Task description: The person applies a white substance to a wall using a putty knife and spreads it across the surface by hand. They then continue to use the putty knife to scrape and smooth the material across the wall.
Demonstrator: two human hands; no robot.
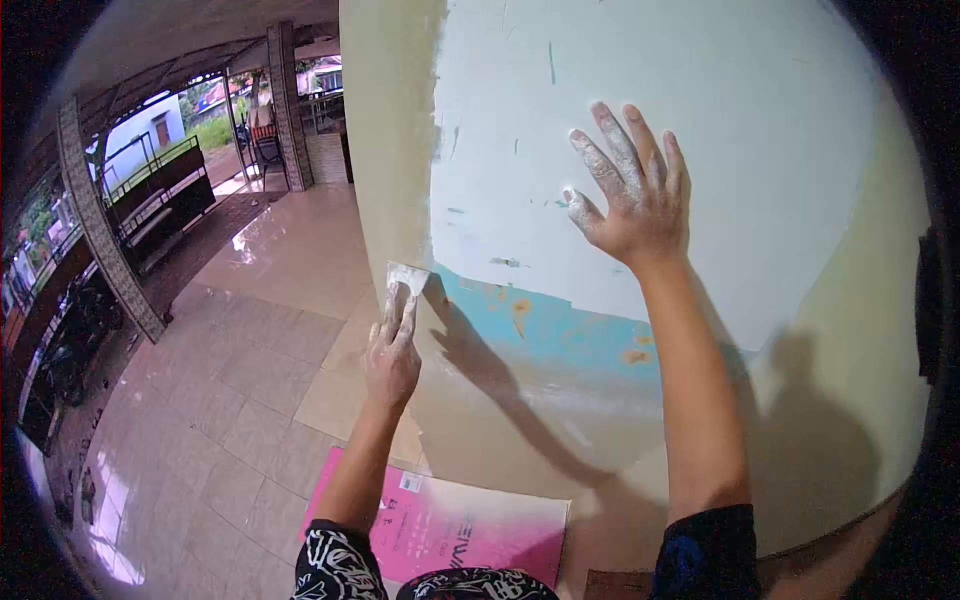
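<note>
My left hand [393,360] grips a putty knife [408,277] coated in white, its wide blade pointing up by the left edge of the patched wall. The fingers lie along the blade and are smeared with white. Spread out against the white filler coat [760,150], my right hand [635,195] has whitish powder on its thumb and fingers. Below the white coat runs a turquoise band [570,325] with rusty brown spots. Olive-beige wall paint [385,120] borders the white on the left.
A pink printed cardboard sheet [440,530] lies on the tiled floor [240,400] at the wall's foot. Further back on the left stand patterned pillars [288,105], a dark chair [266,150] and a dark railing panel [160,195]. Shadows of my arms fall across the wall.
</note>
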